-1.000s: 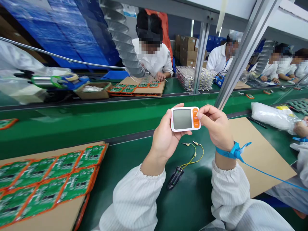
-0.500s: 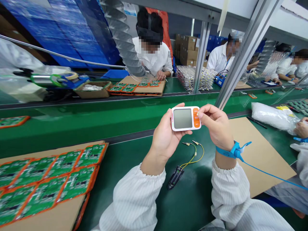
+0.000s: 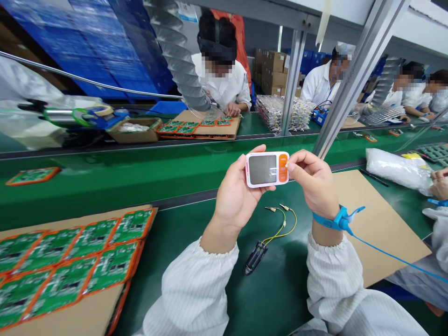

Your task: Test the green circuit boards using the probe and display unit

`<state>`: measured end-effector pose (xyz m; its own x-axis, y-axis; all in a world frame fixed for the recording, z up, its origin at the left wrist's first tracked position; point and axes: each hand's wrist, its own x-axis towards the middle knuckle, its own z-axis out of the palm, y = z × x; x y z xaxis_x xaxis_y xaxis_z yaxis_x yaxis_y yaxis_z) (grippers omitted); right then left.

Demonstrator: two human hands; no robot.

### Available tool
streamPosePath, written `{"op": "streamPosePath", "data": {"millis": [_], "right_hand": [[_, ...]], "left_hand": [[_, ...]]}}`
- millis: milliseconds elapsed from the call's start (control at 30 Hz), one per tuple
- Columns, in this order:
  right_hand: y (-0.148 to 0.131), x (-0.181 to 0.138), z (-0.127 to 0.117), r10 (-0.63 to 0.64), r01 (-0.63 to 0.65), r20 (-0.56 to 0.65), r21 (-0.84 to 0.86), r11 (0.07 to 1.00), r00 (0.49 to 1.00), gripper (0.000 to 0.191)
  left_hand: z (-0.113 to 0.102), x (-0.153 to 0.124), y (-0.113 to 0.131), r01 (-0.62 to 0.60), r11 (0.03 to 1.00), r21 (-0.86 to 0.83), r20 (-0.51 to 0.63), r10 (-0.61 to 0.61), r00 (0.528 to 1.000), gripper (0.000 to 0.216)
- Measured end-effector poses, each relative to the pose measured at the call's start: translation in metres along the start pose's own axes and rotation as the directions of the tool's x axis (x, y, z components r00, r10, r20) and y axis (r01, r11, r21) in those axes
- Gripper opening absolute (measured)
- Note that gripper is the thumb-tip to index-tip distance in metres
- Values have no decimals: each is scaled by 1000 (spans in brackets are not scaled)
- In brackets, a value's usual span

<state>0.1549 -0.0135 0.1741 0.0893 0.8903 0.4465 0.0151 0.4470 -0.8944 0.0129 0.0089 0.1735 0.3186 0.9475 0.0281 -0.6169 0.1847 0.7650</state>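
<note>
My left hand (image 3: pixel 233 196) holds a white handheld electronic device (image 3: pixel 263 170) with a grey screen and orange buttons down its right side. Fingers and thumb grip its left end and lower edge, with the screen facing me. At the device's right edge, my right hand (image 3: pixel 312 179) is closed in a pinch beside the orange buttons. Something small and pale shows at its fingertips, too little to name. On the green table below lies a black battery holder (image 3: pixel 255 258), with yellow and green wires (image 3: pixel 284 228) ending in small clips.
Orange-edged green circuit boards (image 3: pixel 101 254) lie on cardboard at left; one board (image 3: pixel 33 176) is on the green conveyor (image 3: pixel 105 182). Brown cardboard (image 3: pixel 367 210) and a plastic-wrapped bundle (image 3: pixel 397 169) lie at right. A blue wrist-strap cord (image 3: pixel 395 255) trails right. Co-workers sit opposite; another's hand (image 3: pixel 439 184) shows at right.
My left hand has shifted the device slightly left and up, and its screen looks darker. My right hand stays at its right edge. The circuit board on the conveyor has moved right.
</note>
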Motion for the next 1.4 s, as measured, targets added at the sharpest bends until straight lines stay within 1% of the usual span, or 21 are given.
{"op": "streamPosePath", "data": {"millis": [167,533,800,933,1033,1167,1300,1400], "right_hand": [[0,0,0,5,-5,-6,-27,1000,1000,23],[0,1,1,34,-35,-20,-38,999,999,23],[1,2,-1,32,-32,-11,-25,999,999,19],[2,2,-1,33,-35,-26,-54,998,999,19],[4,3,-2,6,-10,-43,-86,996,999,18],[10,9,-7,-51,37,-95,-136,990,994,15],[27,20,-19,-115,80,-217,-165,983,969,13],[39,28,-29,-128,86,-310,-145,986,942,13]], "left_hand": [[0,0,2,16,1000,-17,9,-16,1000,42],[-1,0,4,65,997,-37,8,-64,998,43],[1,-1,6,76,996,-52,-1,-76,997,43],[1,-1,7,70,996,-48,0,-71,998,44],[0,-1,6,69,996,-48,0,-69,998,44],[-3,2,5,63,997,-54,-11,-63,998,43],[-5,6,6,70,994,-79,-44,-74,996,43],[-4,5,9,83,992,-93,-60,-88,994,43]]}}
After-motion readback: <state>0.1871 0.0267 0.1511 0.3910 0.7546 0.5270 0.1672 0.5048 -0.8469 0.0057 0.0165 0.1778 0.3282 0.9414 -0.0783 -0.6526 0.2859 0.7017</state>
